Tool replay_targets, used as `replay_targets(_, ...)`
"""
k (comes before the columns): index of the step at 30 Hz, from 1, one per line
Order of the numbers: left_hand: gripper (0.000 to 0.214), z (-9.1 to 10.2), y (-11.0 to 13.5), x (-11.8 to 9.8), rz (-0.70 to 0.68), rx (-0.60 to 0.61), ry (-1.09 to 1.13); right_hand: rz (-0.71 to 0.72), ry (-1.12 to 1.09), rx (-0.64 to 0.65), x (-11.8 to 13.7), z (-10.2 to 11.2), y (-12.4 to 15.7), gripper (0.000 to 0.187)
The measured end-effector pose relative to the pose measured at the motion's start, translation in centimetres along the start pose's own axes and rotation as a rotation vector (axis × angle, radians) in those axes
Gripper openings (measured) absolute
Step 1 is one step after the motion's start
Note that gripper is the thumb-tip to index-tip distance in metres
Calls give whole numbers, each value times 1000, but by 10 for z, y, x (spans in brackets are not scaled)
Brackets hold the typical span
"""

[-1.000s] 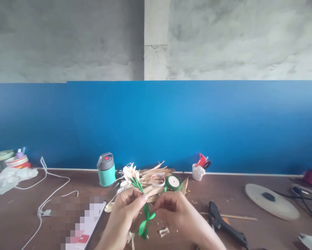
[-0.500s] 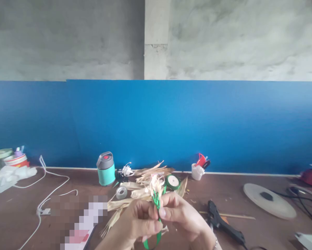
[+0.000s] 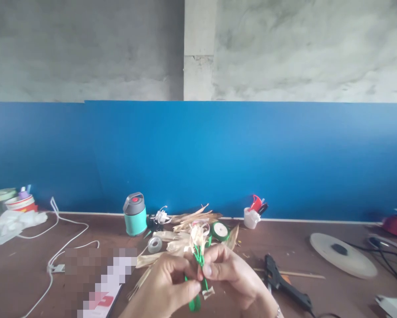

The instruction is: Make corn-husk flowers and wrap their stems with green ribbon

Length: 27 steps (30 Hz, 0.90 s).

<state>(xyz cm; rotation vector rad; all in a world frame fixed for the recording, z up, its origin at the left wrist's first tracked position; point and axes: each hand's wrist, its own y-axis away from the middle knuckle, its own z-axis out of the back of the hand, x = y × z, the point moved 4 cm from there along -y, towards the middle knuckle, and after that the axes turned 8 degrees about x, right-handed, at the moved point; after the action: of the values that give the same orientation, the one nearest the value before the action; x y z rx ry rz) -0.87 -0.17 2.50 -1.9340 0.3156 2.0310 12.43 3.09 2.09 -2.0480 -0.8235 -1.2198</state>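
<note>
Between my hands stands a small corn husk flower bunch (image 3: 198, 236), pale at the top, with thin green-wrapped stems below. My right hand (image 3: 233, 274) pinches these stems between thumb and forefinger. My left hand (image 3: 170, 285) is closed at the left side of the stems, its curled fingers on the green ribbon (image 3: 194, 304); the exact grip is partly hidden. A loop of this ribbon hangs under the left thumb. Behind the bunch lie loose dried corn husks (image 3: 178, 245) and a green ribbon spool (image 3: 220, 231).
A tape roll (image 3: 154, 244) and a turquoise flask (image 3: 135, 216) stand left of the husks. Rightward are a black glue gun (image 3: 286, 282), a thin stick (image 3: 304, 275), a white cup of tools (image 3: 251, 218) and a round translucent disc (image 3: 347, 260). White cables (image 3: 69, 240) cross the left side.
My left hand has shifted slightly left and down, its thumb away from the stems. The ribbon loop has changed shape, and a pale husk end now shows below the stems.
</note>
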Motion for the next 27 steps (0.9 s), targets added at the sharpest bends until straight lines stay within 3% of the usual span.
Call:
replay_targets(6,5,13,13,7,10,-126,-140,-38,53,-40,-4,3,-2,23)
replay_targets(11,7,0,5,11,123,21,147,-24,55,-47,-1,4,-1,25)
replay_targets(13,6,-6,-1,7,99,33,252,-10,23,-45,1,4,0,25)
replay_targets(17,11,-11,-7,4,91,62,237,-7,-15,-65,1,4,-1,27)
replay_targets(27,12,-5,-8,11,39,66,231,-7,-31,-164,-10,10,-5,28)
